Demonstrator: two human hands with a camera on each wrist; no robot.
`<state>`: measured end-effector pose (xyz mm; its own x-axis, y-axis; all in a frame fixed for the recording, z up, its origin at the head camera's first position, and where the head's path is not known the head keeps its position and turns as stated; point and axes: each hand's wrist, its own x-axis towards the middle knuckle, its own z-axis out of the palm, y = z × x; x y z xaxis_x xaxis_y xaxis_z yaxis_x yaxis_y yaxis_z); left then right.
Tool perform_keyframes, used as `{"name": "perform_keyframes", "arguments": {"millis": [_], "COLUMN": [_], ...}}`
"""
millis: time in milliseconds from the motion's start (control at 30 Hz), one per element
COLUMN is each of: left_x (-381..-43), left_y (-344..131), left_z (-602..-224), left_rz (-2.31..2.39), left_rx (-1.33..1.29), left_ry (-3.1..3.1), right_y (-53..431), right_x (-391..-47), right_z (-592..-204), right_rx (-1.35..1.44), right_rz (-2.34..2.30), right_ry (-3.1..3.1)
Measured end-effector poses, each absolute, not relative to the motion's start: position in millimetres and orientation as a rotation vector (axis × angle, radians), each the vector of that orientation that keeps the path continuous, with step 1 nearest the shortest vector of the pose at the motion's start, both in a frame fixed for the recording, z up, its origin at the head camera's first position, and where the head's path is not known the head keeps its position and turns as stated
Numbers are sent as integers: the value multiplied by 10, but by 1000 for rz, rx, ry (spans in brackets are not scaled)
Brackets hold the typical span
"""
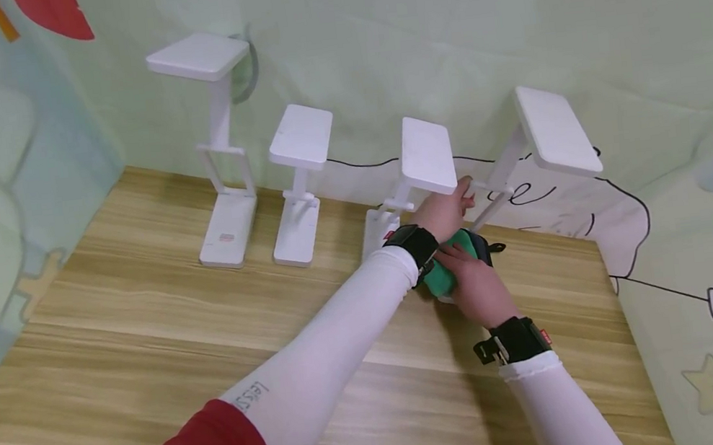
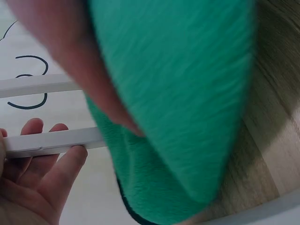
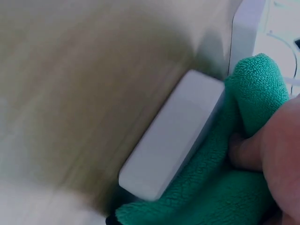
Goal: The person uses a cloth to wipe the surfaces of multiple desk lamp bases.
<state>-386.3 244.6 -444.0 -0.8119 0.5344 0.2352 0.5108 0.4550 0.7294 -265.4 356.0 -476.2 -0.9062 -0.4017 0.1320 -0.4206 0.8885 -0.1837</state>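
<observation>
The rightmost white folding desk lamp [image 1: 558, 130] leans with its flat head raised. My left hand [image 1: 443, 212] grips one thin bar [image 2: 56, 142] of its frame, with the fingers on both sides of it in the left wrist view. Over the same lamp's base [image 3: 173, 136] lies a green fluffy cloth [image 1: 439, 280] with a dark edge. My right hand [image 1: 479, 288] holds this cloth against the base, its thumb [image 3: 248, 152] sunk into a fold. Part of the base is hidden under the cloth and hands.
Three more white lamps stand along the back of the wooden table [image 1: 214, 353]: a tall one [image 1: 202, 56] at far left, a shorter one [image 1: 302, 135], and another [image 1: 426, 153] right by my left hand. A printed fabric backdrop [image 1: 345, 49] rises directly behind them.
</observation>
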Motion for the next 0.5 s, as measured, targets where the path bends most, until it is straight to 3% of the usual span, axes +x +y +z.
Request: {"name": "perform_keyframes", "arguments": {"millis": [233, 500], "left_x": [-3846, -3818], "left_y": [2452, 2455], "left_z": [-4432, -4416], "left_rz": [1287, 1325], "left_rx": [941, 855], "left_ry": [2676, 2650], "right_y": [3583, 3591], "right_x": [-2653, -2350], "right_z": [-4761, -4749], "right_rx": [538, 383], "right_rz": [311, 261], "right_ry": [-3002, -3063]}}
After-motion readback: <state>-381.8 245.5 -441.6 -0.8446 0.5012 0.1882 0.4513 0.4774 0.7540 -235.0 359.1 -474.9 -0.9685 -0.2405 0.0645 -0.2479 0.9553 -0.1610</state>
